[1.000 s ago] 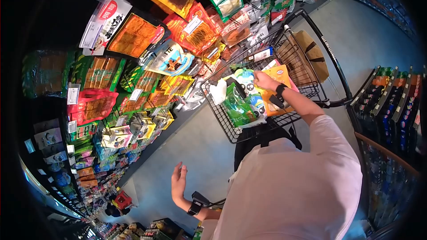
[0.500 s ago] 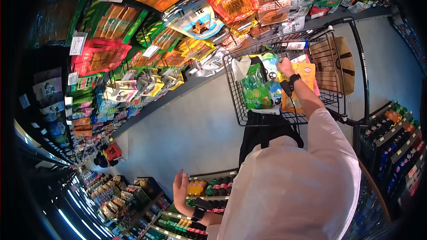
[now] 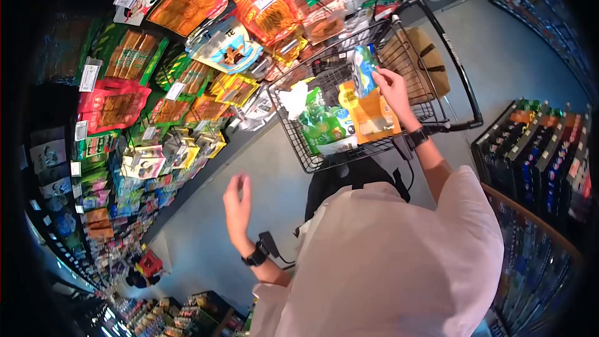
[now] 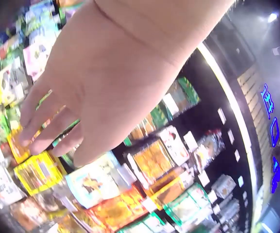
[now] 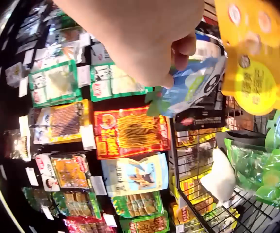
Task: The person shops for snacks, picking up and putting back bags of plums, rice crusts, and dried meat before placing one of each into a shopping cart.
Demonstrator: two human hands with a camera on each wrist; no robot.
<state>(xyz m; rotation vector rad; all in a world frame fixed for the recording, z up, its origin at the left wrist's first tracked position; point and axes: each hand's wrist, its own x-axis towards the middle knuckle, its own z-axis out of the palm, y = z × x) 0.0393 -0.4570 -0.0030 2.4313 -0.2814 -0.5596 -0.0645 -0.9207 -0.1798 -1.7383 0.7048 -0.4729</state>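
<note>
My right hand [image 3: 394, 97] pinches a small blue and green snack packet [image 3: 362, 73] with a panda-like print, holding it over the shopping cart [image 3: 306, 161]. In the right wrist view the packet [image 5: 193, 85] hangs from the fingertips, tilted. Below it in the cart lie an orange snack bag [image 3: 374, 114] and a green bag [image 3: 317, 130], with another blue panda-print packet [image 3: 344, 120] between them. A crumpled white item [image 3: 293, 101] sits at the cart's far corner. My left hand [image 3: 237, 209] hangs in the air over the aisle, fingers relaxed, holding nothing.
Shelves of hanging snack packs [image 3: 268, 15] run along the left and far side, close to the cart. A brown paper bag [image 3: 424, 62] hangs by the cart's handle [image 3: 458, 56]. Bottled drinks [image 3: 536, 150] are stacked at right. A person [image 3: 145, 273] is farther down the aisle.
My right hand has lifted the blue and green packet from among the bags and turned it upright. The view swung one way and back. My left hand stays raised in the air.
</note>
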